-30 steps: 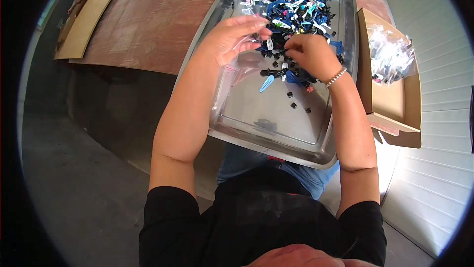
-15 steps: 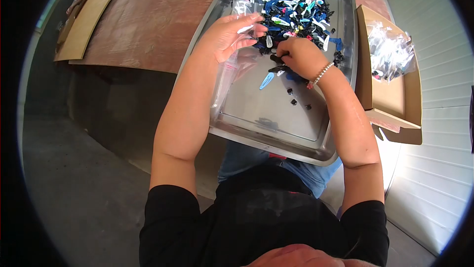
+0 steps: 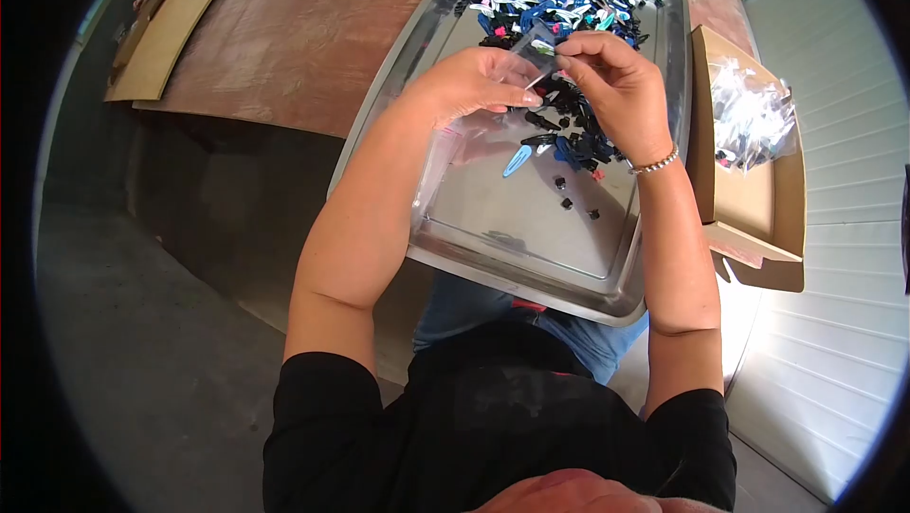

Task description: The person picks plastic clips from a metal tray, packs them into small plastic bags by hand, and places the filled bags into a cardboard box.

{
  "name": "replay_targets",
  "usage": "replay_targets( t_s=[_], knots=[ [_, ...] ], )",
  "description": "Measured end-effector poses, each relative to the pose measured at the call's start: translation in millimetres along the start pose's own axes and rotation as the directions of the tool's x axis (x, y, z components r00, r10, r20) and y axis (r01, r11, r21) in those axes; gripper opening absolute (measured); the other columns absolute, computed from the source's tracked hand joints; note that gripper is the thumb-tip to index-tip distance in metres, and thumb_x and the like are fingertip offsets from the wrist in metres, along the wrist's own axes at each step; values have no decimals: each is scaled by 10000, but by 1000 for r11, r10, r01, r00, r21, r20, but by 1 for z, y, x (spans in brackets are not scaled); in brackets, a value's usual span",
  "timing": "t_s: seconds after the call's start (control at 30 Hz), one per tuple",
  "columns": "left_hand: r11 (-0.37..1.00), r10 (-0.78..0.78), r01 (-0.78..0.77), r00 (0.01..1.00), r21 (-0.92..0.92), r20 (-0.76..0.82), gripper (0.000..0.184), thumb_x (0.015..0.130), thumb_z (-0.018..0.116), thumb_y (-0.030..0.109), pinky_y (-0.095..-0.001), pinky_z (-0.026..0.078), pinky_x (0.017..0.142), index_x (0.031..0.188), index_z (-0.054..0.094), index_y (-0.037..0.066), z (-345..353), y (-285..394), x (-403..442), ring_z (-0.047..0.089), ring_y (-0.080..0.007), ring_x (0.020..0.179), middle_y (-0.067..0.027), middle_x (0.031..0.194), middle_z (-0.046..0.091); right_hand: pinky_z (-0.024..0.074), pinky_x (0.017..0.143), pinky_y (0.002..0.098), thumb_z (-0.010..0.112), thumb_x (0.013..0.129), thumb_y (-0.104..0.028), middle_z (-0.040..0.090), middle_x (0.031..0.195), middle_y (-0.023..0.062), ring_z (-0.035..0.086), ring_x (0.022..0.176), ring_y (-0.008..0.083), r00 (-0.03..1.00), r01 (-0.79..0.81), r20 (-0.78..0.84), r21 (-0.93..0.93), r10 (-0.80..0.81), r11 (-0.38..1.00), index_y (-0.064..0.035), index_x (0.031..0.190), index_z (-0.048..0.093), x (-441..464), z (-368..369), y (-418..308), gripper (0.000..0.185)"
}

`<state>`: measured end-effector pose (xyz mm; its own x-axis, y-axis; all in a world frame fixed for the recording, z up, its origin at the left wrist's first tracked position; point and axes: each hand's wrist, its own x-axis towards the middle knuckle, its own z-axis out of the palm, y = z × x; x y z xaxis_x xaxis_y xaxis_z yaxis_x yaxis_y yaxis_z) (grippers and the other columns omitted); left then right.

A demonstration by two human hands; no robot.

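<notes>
My left hand (image 3: pixel 479 86) is closed on a small clear plastic bag (image 3: pixel 533 56) above the metal tray. A whitish clip shows at the bag. My right hand (image 3: pixel 621 86) meets the bag's right edge with thumb and fingers pinched; what lies between those fingertips is too small to make out. Beyond both hands spreads a pile of hair clips (image 3: pixel 569 6) in black, blue, white and other colours. Below the hands, a light blue snap clip (image 3: pixel 517 161) and several tiny black claw clips (image 3: pixel 560 183) lie apart on the tray floor.
The metal tray (image 3: pixel 517 283) has a raised rim and rests partly on a reddish-brown table (image 3: pixel 284 48). At right stands an open cardboard box (image 3: pixel 754 195) holding shiny plastic bags (image 3: pixel 754 115). More clear plastic lies along the tray's left side. A wall rises at far right.
My right hand has left the clip pile and come up to the bag. My left hand has moved right with the bag, so both hands now meet over the tray.
</notes>
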<state>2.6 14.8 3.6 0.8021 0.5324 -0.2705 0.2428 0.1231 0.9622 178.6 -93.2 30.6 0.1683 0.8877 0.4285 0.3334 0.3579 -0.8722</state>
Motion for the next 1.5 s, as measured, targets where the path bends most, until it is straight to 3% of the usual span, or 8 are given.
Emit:
replay_targets(
  t_s=[0.07,0.27,0.4,0.53,0.63,0.77,1.33,1.5],
  knots=[
    [998,60,-58,995,-30,79,501,727,782,212,-278,452,760,1158,589,45,2,0,-3,582,-105,885,-33,988,666,487,802,223,611,858,30,654,985,39,593,903,85,989,-138,33,-149,144,979,2,984,669,-2,4,-9,141],
    [998,38,-34,997,-55,71,459,752,757,219,-281,444,783,1150,597,57,5,4,-6,589,-104,900,-48,987,672,506,789,228,619,859,0,677,974,50,613,864,101,1000,14,-7,-59,-15,998,-2,991,677,1,1,3,144],
    [994,0,1,1000,-111,12,431,819,698,221,-277,441,826,1196,571,57,-1,5,-5,601,-145,1007,-78,1048,652,505,711,219,613,860,-8,681,890,31,607,773,79,977,-167,-135,-20,163,986,-1,956,678,2,-8,10,116],
    [959,42,-65,995,-275,-90,364,826,699,281,-313,439,825,1119,611,85,-7,5,-6,600,-124,939,-64,1000,670,495,656,250,672,815,-73,683,821,47,613,712,87,983,-89,113,-384,143,919,-11,950,672,-3,-7,19,148],
    [948,45,-97,984,-303,-174,390,828,697,284,-318,439,834,1132,595,62,-9,5,-6,599,-126,940,-64,985,668,512,690,324,680,751,-94,672,844,122,651,749,255,890,44,377,-627,254,778,-42,939,677,-7,5,22,195],
    [950,42,-91,985,-298,-166,426,833,693,293,-317,435,844,1157,576,42,-10,5,-6,599,-131,942,-65,976,666,489,751,415,648,769,-153,647,862,111,616,855,305,867,143,375,-817,328,558,-83,961,664,-14,16,25,205],
    [922,0,-64,986,-381,-165,316,852,672,282,-316,455,820,1092,634,81,-12,4,-6,601,-138,933,-53,976,665,496,707,415,610,721,-78,645,799,140,625,779,328,879,42,360,-712,313,701,-54,858,619,-10,13,27,139],
    [993,-6,-11,991,-118,-136,379,835,688,229,-270,443,796,1162,589,64,-5,-1,-1,596,-115,979,-33,1032,654,473,570,231,673,776,-28,623,717,53,561,604,87,993,-80,-113,-384,39,920,-28,905,625,-3,11,1,138]
  ],
)
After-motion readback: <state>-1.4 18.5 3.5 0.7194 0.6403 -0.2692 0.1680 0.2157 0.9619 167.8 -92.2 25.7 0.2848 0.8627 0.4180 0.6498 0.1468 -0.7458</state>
